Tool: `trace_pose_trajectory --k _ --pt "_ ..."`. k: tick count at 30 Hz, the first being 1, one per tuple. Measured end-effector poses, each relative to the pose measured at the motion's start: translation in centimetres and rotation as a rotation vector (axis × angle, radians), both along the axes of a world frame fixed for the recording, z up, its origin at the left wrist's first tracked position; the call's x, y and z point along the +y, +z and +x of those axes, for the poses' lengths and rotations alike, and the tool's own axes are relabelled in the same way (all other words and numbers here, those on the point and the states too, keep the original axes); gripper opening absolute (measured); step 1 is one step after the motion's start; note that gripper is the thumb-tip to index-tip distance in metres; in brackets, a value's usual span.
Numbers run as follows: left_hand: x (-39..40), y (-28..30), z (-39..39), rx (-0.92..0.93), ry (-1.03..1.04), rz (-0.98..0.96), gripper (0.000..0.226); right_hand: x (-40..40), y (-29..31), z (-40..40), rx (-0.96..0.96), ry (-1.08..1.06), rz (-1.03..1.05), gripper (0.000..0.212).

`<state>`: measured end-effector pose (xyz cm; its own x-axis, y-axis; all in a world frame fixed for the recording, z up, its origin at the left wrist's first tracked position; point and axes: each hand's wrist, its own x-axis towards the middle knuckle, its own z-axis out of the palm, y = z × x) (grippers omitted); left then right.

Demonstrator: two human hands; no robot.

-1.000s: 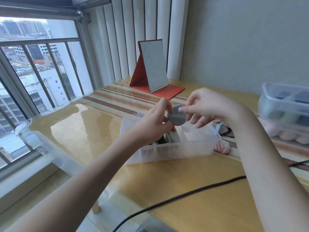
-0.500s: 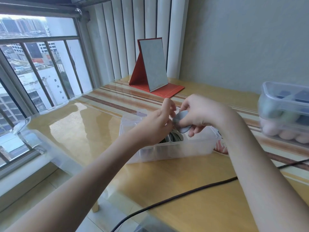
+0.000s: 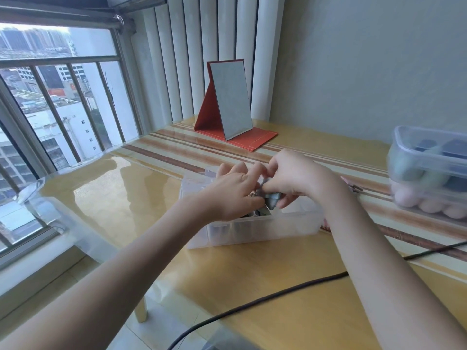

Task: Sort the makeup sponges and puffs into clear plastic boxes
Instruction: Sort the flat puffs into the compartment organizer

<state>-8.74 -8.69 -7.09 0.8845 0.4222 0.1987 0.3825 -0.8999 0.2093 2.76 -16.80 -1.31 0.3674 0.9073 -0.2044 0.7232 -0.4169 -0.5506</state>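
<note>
A clear plastic box [image 3: 255, 229] stands in the middle of the table with dark puffs packed upright in its left part. My right hand [image 3: 290, 178] grips a grey puff [image 3: 272, 200] and holds it down into the box beside the packed ones. My left hand [image 3: 233, 190] lies over the box's left part, its fingers against the packed puffs; what the fingertips do is hidden. A second clear box [image 3: 429, 170] with a lid sits at the right edge, filled with pink, green and dark sponges.
A red folding mirror [image 3: 228, 104] stands at the back of the wooden table [image 3: 113, 198]. A black cable [image 3: 278, 291] crosses the near part of the table. A pink item [image 3: 350, 184] lies behind the box to the right. Window railings run along the left.
Both hands have dropped from above the box down into it. The grey puff, held up between the hands a second ago, is now pushed in beside the packed puffs.
</note>
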Motion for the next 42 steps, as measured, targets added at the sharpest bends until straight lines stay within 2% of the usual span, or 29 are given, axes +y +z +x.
trace_pose_trajectory --k 2,4,8,10,12,14,16,18,20,24,28,31,35,39,41,42 --pt "-0.1 0.1 0.1 0.03 0.01 -0.022 0.028 -0.4 0.6 0.1 0.13 0.067 -0.028 0.006" --pt "-0.1 0.1 0.3 0.016 0.008 -0.04 0.029 -0.6 0.9 -0.1 0.12 0.094 -0.057 0.004" --pt "0.1 -0.1 0.7 -0.001 0.021 -0.071 0.046 -0.4 0.7 -1.5 -0.253 0.027 -0.039 0.009" --pt "0.1 0.1 0.8 0.009 0.028 -0.066 0.053 -0.2 0.5 -2.3 -0.363 -0.019 0.013 0.014" --pt "0.2 0.1 0.7 0.024 0.025 -0.07 0.049 0.0 0.0 -2.7 -0.411 -0.052 0.063 0.024" --pt "0.4 0.1 0.5 0.039 0.018 -0.086 0.052 0.1 -0.4 -2.4 -0.383 -0.026 0.067 0.021" --pt "0.7 0.3 0.0 0.029 0.016 -0.126 0.061 0.0 -0.2 -1.8 -0.25 0.021 0.062 0.014" --pt "0.8 0.5 -0.5 0.0 0.027 -0.192 0.061 -0.3 0.3 -1.1 -0.079 0.047 0.066 0.006" --pt "0.7 0.7 -0.8 -0.016 0.039 -0.263 0.059 -0.6 0.5 -0.8 0.014 0.066 0.055 0.007" --pt "0.5 0.6 -0.8 -0.042 0.028 -0.319 0.06 0.0 -0.2 -1.4 -0.181 0.055 0.019 0.021" --pt "0.7 0.5 -1.0 -0.102 0.024 -0.339 0.058 0.8 -1.0 -2.6 -0.364 -0.002 0.037 0.019" --pt "1.0 -0.1 -1.0 -0.118 -0.006 -0.223 0.048 1.3 -1.3 -4.0 -0.528 -0.036 0.019 0.026" --pt "0.9 -0.4 -1.2 -0.189 -0.061 -0.143 0.033 1.2 -1.7 -4.4 -0.56 -0.052 0.071 0.022" --pt "0.5 0.0 -1.6 -0.326 -0.122 -0.156 0.042 1.2 -2.0 -4.2 -0.475 -0.058 0.118 0.02" --pt "0.6 0.3 -1.8 -0.346 -0.092 -0.162 0.048 1.0 -1.5 -3.1 -0.421 0.016 0.042 0.008" --pt "0.7 0.6 -2.0 -0.325 -0.062 -0.183 0.049 0.8 -1.0 -2.4 -0.361 0.073 -0.015 0.017"
